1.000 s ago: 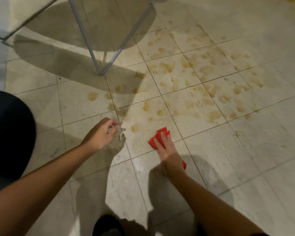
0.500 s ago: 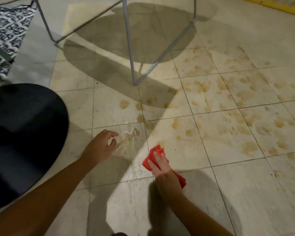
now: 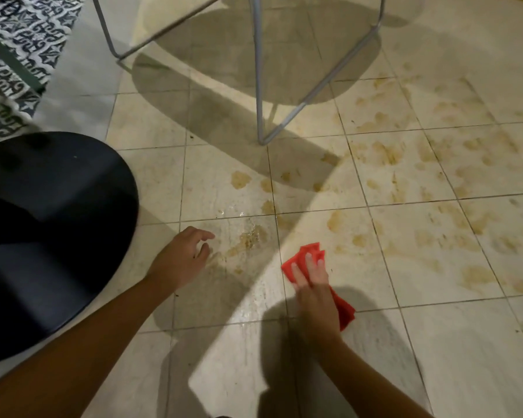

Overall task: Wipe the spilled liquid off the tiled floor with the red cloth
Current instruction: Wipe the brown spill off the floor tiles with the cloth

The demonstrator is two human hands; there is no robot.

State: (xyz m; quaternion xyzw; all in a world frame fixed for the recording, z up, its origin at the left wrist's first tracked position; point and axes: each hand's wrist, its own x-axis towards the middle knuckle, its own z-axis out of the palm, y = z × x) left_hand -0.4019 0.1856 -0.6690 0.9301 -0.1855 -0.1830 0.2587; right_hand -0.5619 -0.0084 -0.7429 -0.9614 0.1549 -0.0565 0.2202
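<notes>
Right hand (image 3: pixel 313 285) flat, fingers straight, pressing red cloth (image 3: pixel 313 250) to tiled floor (image 3: pixel 435 342) for wiping; left hand (image 3: pixel 181 257) empty, loosely curled, parked beside spilled liquid (image 3: pixel 248 238).

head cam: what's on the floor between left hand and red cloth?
Head view: a glossy brownish puddle on the tiled floor sits between the left hand and the red cloth, nearer the hand; a grout line runs just beside the cloth.
</notes>
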